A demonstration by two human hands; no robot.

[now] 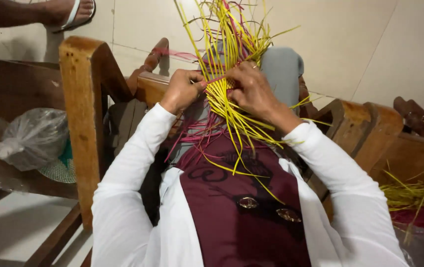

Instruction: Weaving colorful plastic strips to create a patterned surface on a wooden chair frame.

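Head view. At upper centre of the frame a bundle of yellow and pink strips (pixel 226 74) is worked between both hands; its loose ends fan upward past the top edge and trail downward over the maroon garment (pixel 241 217) on the person's lap. The left hand (pixel 182 89) is closed, thumb and fingers pinching a pink strip at the bundle's left side. The right hand (pixel 252 89) is curled over the bundle's right side, fingers pressed onto the strips, a ring visible on one finger. Behind the bundle a grey-clad knee (pixel 283 66) rises. At left, a clear plastic bag (pixel 31 138), knotted, lies against a wooden chair frame (pixel 81 113); a green woven piece (pixel 63 165) shows beside it, and whether it sits inside the bag cannot be told. At lower right, spare yellow strips (pixel 412 193) lie heaped. In the upper left corner another person's sandalled foot (pixel 71 11) rests on the tiled floor (pixel 370 44).
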